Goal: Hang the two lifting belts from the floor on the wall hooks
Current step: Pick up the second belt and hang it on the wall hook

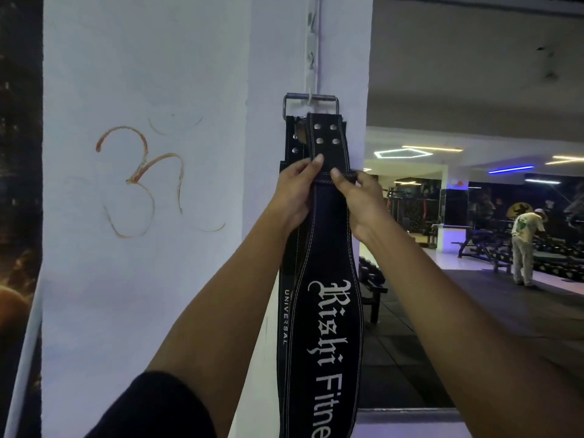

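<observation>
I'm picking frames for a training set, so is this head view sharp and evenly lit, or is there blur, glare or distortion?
Head view: white pillar brightly lit, gym behind dim with glaring ceiling strips; front belt lettering and both hands fairly sharp; distant person soft; wide-angle bending at the edges.

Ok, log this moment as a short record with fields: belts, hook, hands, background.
front belt: black, white lettering, hanging down the white wall
back belt: black, behind the front one
buckle: metal, over the hook
left hand: gripping the front belt's left edge
right hand: gripping its right edge
background: person bending by gym benches
</observation>
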A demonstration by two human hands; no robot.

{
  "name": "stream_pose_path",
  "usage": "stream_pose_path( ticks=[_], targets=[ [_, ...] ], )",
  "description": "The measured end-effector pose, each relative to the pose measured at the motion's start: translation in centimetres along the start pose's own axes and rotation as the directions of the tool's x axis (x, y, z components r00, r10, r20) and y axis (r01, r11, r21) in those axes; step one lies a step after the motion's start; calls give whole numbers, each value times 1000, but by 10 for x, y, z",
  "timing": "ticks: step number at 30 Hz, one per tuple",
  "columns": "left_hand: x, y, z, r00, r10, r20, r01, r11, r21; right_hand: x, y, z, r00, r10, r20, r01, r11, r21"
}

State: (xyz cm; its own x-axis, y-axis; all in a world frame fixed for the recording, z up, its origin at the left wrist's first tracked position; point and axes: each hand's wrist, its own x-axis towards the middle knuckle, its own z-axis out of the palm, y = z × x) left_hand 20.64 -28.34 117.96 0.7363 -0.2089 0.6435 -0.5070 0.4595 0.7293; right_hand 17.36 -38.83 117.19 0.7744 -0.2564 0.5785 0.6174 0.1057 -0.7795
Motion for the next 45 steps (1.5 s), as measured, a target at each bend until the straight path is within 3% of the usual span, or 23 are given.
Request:
stream_pose_path(
  ticks=[3, 11, 14, 16, 20, 25, 33, 41, 45],
  targets=[
    [6, -10, 8, 992, 64, -107, -63, 998, 17, -15, 14, -12, 999, 13, 47, -12, 1000, -25],
    [8, -4, 11, 978, 82, -191, -92, 995, -47, -71, 71, -65, 954, 166, 251, -121, 975, -185],
    [5, -2, 10, 983, 54, -178, -71, 993, -91, -84, 90, -83, 911, 288, 296, -234, 950, -205],
    [3, -2, 10, 984, 46, -172, -63, 993, -96, -87, 95, -89, 901, 330, 282, -298, 943, -151],
    [6, 1, 10, 972, 27, -231, -57, 991, -122, -86, 98, -87, 916, 305, 260, -286, 952, -107],
    [5, 1, 8, 979, 34, -203, -62, 990, -130, -93, 108, -96, 899, 362, 247, -341, 932, -124],
    [0, -3, 10, 976, 42, -215, -75, 986, -149, -72, 85, -74, 967, 209, 145, -199, 977, -78],
    [-2, -4, -1, 975, 33, -219, -65, 988, -143, -93, 92, -67, 938, 292, 185, -244, 938, -247],
    [-4, -4, -1, 979, 62, -196, -83, 991, -102, -63, 54, -34, 987, 152, 58, -138, 970, -198]
  ],
)
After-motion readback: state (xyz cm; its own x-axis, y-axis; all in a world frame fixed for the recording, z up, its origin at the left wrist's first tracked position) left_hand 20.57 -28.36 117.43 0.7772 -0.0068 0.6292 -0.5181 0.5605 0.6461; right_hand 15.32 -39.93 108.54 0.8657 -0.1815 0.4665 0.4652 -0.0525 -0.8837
